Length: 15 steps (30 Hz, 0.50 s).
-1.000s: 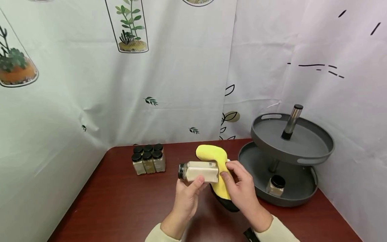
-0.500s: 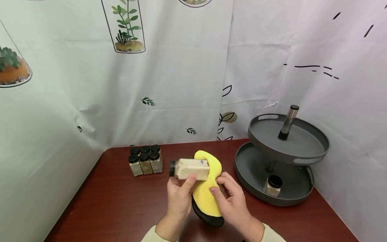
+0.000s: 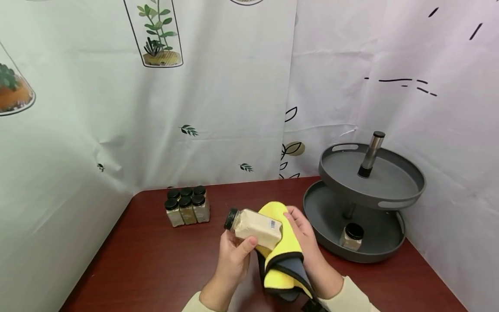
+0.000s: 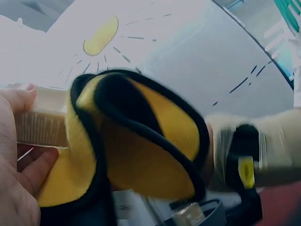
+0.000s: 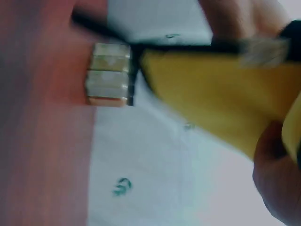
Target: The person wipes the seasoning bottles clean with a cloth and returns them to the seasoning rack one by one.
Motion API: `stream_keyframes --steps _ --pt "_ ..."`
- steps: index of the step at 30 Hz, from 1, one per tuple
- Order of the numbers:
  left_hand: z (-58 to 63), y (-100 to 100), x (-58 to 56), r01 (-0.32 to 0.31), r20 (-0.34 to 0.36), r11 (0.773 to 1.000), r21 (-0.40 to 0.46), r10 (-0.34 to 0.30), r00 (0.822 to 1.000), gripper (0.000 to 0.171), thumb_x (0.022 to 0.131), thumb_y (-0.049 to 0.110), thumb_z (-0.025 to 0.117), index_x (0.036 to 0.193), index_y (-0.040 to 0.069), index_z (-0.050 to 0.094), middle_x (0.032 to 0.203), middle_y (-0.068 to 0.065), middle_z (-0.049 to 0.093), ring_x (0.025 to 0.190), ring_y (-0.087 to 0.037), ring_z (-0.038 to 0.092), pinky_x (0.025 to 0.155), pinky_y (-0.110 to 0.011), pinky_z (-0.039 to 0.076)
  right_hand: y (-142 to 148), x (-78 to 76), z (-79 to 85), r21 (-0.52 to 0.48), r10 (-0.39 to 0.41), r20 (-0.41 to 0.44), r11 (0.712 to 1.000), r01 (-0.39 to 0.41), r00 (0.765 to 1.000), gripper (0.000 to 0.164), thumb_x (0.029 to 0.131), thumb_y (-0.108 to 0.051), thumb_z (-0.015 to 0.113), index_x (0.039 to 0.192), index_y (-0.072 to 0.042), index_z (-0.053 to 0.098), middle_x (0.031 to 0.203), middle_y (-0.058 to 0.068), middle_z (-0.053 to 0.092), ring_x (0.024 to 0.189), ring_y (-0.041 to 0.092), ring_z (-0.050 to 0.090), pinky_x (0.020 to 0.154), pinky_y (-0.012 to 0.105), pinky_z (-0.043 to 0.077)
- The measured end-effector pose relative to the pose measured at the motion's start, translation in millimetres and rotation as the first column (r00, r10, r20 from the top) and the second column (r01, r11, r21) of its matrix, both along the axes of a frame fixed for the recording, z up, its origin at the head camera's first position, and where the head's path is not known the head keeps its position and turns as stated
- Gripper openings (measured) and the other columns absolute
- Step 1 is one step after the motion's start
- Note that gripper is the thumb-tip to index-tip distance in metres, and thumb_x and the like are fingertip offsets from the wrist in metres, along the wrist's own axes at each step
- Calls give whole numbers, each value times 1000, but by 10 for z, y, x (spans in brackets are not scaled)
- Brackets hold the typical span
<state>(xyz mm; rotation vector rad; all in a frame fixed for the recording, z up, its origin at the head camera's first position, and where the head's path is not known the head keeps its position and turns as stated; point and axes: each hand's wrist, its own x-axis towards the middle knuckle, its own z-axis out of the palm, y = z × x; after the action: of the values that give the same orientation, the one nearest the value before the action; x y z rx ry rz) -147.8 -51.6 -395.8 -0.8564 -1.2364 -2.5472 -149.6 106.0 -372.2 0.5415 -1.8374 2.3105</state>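
My left hand (image 3: pixel 235 256) grips a clear spice jar (image 3: pixel 257 227) with a black lid and pale powder inside. The jar lies tilted on its side, lid to the left, a small barcode label near its base. My right hand (image 3: pixel 306 236) holds a yellow cloth (image 3: pixel 284 238) with black edging and a grey back against the jar's base end. Folds of the cloth hang below the jar. In the left wrist view the cloth (image 4: pixel 146 141) covers most of the right hand. Blurred in the right wrist view, the cloth (image 5: pixel 211 89) spreads beside the fingers.
Several black-lidded spice jars (image 3: pixel 188 207) stand grouped at the back left of the reddish-brown table (image 3: pixel 156 255). At the right is a grey two-tier round tray (image 3: pixel 419 190), with one jar (image 3: pixel 352 237) on its lower tier. A patterned white curtain (image 3: pixel 234 86) hangs behind.
The cloth has shifted and refolded, now showing its grey back and lying around the jar's base. The jar has tipped, its base end lower. My right hand has moved up behind the cloth.
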Motion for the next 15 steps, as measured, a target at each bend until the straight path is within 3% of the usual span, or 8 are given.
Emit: stream_keyframes --steps 2,4,6,8,10,12,15 --pt "-5 2 10 -27 -50 1000 -14 26 998 38 85 5 64 118 -5 49 108 -14 60 99 -19 58 84 -31 47 -14 24 -49 -50 85 28 995 -84 996 26 101 -20 35 109 4 42 91 10 58 76 16 60 67 26 51" --pt "-6 1 11 -105 -74 993 -58 101 992 37 84 3 64 117 -7 50 106 -15 61 97 -20 59 83 -32 48 -30 67 -106 -59 132 36 990 -130 991 26 101 -20 34 110 5 39 94 12 58 77 17 61 67 28 52" --pt "9 -14 4 -210 -80 970 -125 201 976 37 83 -2 64 117 -7 50 106 -16 61 97 -22 59 82 -33 49 -37 97 -160 -15 134 57 991 -133 989 27 101 -21 35 112 3 38 95 14 58 76 19 61 66 30 52" --pt "50 -52 -11 -304 -77 932 -197 295 952 38 81 -7 64 117 -6 51 105 -15 61 95 -23 60 80 -33 50 -29 99 -204 74 107 97 991 -114 990 26 99 -24 40 109 0 42 91 15 57 72 20 60 63 30 52" --pt "117 -108 -23 -383 -85 883 -272 374 924 43 77 -11 65 118 -3 52 105 -13 61 95 -22 61 79 -33 51 2 60 -247 184 82 121 978 -104 989 25 97 -26 44 108 -3 46 87 15 56 68 21 59 60 31 51" --pt "184 -170 -39 -461 -137 822 -335 442 887 45 74 -10 69 116 0 55 103 -11 60 93 -22 60 77 -32 52 47 -23 -299 268 39 143 960 -77 989 24 95 -28 50 106 -6 50 84 14 55 65 23 58 58 33 50" --pt "241 -239 -63 -601 -271 691 -403 537 799 47 68 -5 76 111 3 59 96 -9 56 86 -20 57 71 -27 52 90 -217 -448 283 57 187 953 -109 981 26 93 -25 55 107 -6 47 85 15 54 69 26 57 60 34 50"
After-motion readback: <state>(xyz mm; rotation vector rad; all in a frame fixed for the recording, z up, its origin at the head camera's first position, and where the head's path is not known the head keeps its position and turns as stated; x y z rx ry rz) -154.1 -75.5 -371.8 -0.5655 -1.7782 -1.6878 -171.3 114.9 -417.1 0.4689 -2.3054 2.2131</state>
